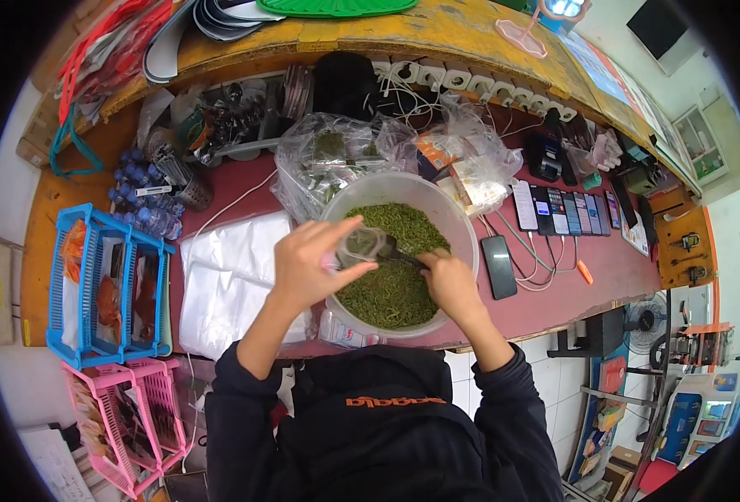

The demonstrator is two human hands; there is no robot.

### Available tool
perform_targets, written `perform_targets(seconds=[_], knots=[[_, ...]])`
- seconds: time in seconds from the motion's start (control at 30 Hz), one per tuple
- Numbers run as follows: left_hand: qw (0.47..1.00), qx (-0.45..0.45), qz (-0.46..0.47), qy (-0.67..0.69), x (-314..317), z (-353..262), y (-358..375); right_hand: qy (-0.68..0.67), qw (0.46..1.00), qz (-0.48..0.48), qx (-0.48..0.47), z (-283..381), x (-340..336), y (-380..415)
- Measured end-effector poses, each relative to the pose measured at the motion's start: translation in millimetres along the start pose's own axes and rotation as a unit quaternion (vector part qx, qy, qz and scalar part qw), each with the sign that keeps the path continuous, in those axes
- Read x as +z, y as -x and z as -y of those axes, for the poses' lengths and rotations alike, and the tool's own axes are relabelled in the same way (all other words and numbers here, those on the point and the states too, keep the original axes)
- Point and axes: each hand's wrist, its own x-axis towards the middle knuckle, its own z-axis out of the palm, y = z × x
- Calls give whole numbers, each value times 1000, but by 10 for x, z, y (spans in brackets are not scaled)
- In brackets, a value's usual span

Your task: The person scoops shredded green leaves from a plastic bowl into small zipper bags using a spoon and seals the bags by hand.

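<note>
A round, translucent white tub point(468, 243) full of chopped dried green leaves point(387, 309) stands in front of me. My left hand point(307, 255) is over its left side, thumb and fingers closed around a small clear plastic container point(362, 245) whose round opening faces the middle of the tub. From the right, my right hand point(452, 284) grips the handle of a black spoon point(399, 255). The spoon's head is right at the container's opening, above the leaves.
Clear plastic bags point(232, 284) lie flat on the left, beside a blue basket rack point(107, 284). A bag of packed leaves point(332, 151) sits behind the tub. To the right are a dark phone point(497, 266), a row of charging phones point(558, 209) and cables.
</note>
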Motion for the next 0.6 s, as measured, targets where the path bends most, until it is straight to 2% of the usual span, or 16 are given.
perform_targets(seconds=[0.07, 0.1, 0.13, 0.2, 0.23, 0.27, 0.33, 0.4, 0.47, 0.5, 0.53, 0.6], knots=[[999, -18, -17, 25, -124, 35, 12, -16, 998, 65, 12, 62, 128, -26], [998, -40, -18, 45, -171, 38, 23, 24, 999, 17, -38, 102, 141, -36], [996, -60, -18, 66, -193, 42, 29, 23, 999, 18, -38, 157, 166, -66], [995, -56, -22, 78, -191, 31, 21, 76, 988, -41, -128, 253, 200, -129], [996, -49, -31, 73, -197, 12, 8, 55, 981, -55, -178, 271, 203, -130], [996, -44, -39, 68, -207, 5, 6, 54, 981, -55, -179, 294, 182, -100], [995, -27, -57, 72, -199, 70, -3, -19, 984, 12, -176, 358, 42, -11], [994, -10, -74, 80, -191, 107, 9, -52, 987, 17, -149, 282, -84, 21], [994, -32, -58, 83, -186, 122, 24, -137, 988, 47, -61, 102, -152, 16], [994, -32, -59, 84, -168, 130, 30, -173, 984, 33, -25, 38, -192, 13], [994, -35, -57, 89, -143, 142, 38, -173, 984, 34, -26, -13, -242, 14], [994, -40, -49, 93, -110, 147, 36, -175, 980, 78, 49, -78, -390, 36]])
